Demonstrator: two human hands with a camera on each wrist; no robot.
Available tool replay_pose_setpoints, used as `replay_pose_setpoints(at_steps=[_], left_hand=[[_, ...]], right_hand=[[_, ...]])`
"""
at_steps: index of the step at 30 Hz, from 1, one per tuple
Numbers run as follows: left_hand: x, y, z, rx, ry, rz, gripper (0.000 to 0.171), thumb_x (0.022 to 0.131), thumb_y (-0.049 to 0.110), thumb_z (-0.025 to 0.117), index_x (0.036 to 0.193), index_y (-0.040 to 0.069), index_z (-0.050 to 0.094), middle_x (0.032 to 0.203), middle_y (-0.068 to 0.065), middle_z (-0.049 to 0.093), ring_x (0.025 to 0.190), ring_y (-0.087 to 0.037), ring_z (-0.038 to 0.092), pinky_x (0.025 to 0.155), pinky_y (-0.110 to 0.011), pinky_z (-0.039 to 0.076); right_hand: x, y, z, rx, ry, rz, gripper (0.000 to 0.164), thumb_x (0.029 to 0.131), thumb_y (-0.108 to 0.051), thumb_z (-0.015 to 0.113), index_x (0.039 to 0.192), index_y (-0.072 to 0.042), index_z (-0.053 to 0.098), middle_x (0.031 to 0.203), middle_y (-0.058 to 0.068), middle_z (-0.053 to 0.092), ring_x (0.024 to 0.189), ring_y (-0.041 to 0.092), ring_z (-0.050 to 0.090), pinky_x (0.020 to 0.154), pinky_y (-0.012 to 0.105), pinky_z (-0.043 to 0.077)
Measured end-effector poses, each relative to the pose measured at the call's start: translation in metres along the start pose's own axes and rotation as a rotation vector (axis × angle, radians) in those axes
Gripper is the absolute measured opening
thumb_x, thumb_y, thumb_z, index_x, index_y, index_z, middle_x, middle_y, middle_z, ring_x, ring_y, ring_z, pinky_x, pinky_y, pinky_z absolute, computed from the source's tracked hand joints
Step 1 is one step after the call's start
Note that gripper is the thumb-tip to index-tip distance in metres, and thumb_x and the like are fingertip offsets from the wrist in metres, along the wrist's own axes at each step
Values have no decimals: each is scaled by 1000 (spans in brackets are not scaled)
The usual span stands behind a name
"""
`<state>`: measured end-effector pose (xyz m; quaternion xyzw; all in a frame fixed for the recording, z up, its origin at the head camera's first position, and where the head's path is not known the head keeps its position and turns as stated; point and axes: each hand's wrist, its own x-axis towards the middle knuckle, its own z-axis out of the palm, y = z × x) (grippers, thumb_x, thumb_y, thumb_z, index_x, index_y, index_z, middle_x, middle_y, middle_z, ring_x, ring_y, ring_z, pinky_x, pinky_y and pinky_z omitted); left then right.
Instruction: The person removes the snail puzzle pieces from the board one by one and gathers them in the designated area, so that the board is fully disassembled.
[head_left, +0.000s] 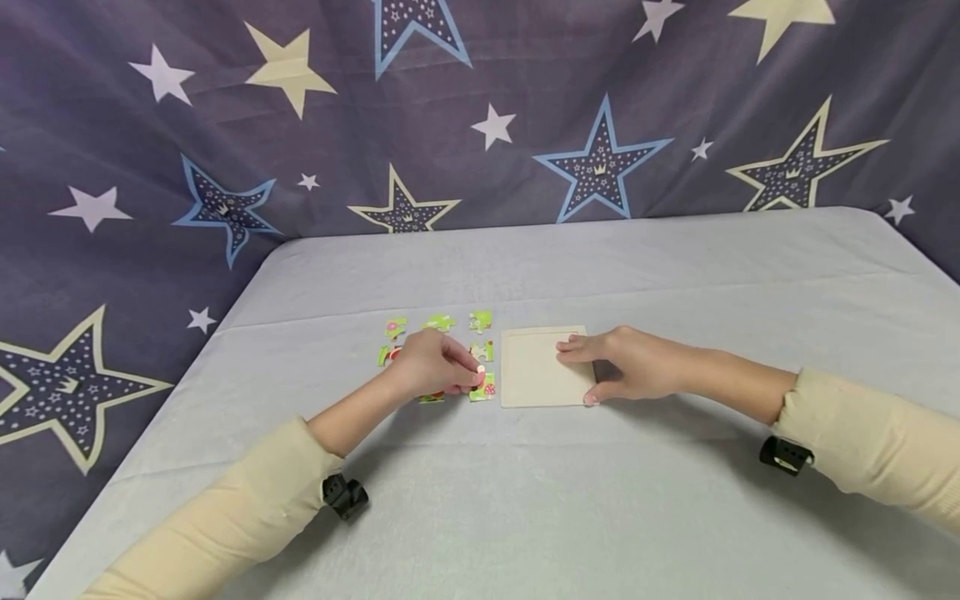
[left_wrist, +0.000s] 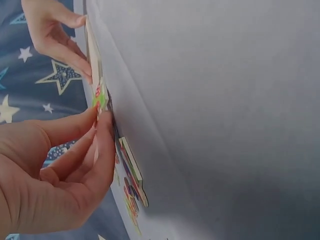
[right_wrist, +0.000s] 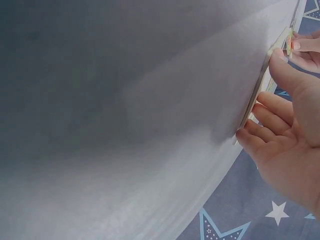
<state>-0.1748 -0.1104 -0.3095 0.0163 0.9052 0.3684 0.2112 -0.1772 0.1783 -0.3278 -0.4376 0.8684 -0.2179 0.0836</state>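
My left hand [head_left: 438, 364] pinches a green jigsaw piece [head_left: 483, 388] with a red spotted print between thumb and fingertips. That puzzle piece [left_wrist: 101, 98] is tilted up in the left wrist view. Just to its right lies a square, cream puzzle tray [head_left: 536, 368] with a raised rim. The fingertips of my right hand [head_left: 637, 364] rest on the tray's right part, with the thumb at its near right corner. In the right wrist view the fingers of the right hand [right_wrist: 285, 120] lie extended along the tray's edge [right_wrist: 261, 80].
Several more puzzle pieces, among them a green one [head_left: 481, 321] and another [head_left: 438, 322], lie in loose rows left of the tray; my left hand hides some. A pale cloth [head_left: 480, 500] covers the table. Behind it hangs a dark star-printed curtain [head_left: 510, 75].
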Motion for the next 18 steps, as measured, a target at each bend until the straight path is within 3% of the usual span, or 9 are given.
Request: replay_pose_setpoints(at_steps=[6,12,15,18], left_hand=[[-3,0,1,75,57,91,9,78,11,78,86,7,76,74,-6,73,59,-9,61,55,-21,51],[-4,-1,1,88,70,92,7,79,9,76,85,8,76,75,-6,74,60,-10,62,55,-20,50],[-3,0,-4,123,76,104,8,80,14,76,87,10,77,80,-4,74,66,-9,62,60,-20,50],[-3,3,-14,167,85,160,13,83,19,74,93,11,76,88,-5,75,75,-12,65,67,-22,51]], right_hand=[[0,-1,0,-4,4,-9,62,77,-20,79,130,3,57,137,19,56,129,36,51,103,48,45],[0,-1,0,-5,8,-16,62,77,-20,79,130,3,57,136,20,56,129,36,51,103,47,45],[0,-1,0,-8,-2,-3,63,77,-19,79,131,3,57,138,19,55,131,35,50,105,46,44],[-1,-1,-1,-21,-10,5,64,78,-22,79,132,2,55,139,18,54,132,35,50,105,47,44]])
